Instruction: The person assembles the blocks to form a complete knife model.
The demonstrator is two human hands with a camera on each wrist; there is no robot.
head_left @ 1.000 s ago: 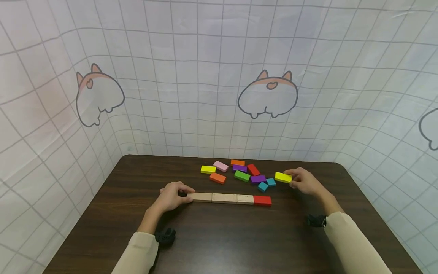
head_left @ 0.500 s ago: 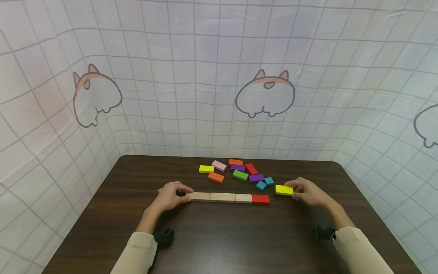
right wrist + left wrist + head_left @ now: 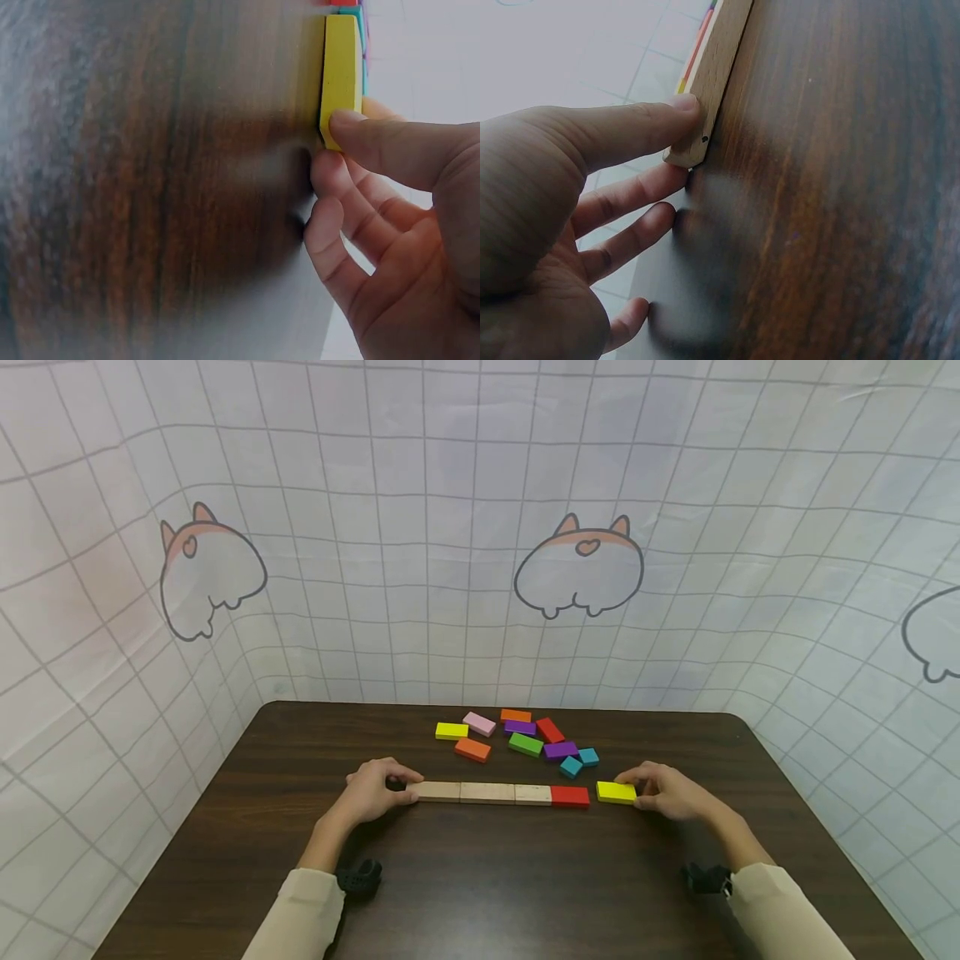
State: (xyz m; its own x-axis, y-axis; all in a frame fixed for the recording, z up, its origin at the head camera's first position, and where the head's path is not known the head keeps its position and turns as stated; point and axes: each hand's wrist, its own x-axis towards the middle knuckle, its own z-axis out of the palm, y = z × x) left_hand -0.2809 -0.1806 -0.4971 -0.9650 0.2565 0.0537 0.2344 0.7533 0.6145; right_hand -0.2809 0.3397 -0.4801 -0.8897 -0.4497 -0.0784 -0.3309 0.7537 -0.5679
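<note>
A straight row of blocks lies across the table: three plain wooden blocks (image 3: 487, 793), then a red block (image 3: 570, 797) at the right end. My left hand (image 3: 375, 790) pinches the row's left end; in the left wrist view its thumb presses the near side of the end wooden block (image 3: 718, 75), and the other fingers spread loosely beyond. My right hand (image 3: 671, 791) holds a yellow block (image 3: 616, 792) between thumb and fingers by its right end. That block lines up with the row, a small gap right of the red one. The right wrist view shows the yellow block (image 3: 340, 79) low at the tabletop.
Behind the row lie loose blocks: another yellow (image 3: 452, 732), a pink (image 3: 479, 723), two orange, two purple, a green (image 3: 526, 744), a red (image 3: 550, 730) and two small blue ones (image 3: 572, 767). A gridded white cloth (image 3: 390, 610) surrounds the dark wooden table (image 3: 480, 877).
My right hand has brought the yellow block toward me and down, then slightly left, into line with the row near the red block. The left hand stays on the row's end.
</note>
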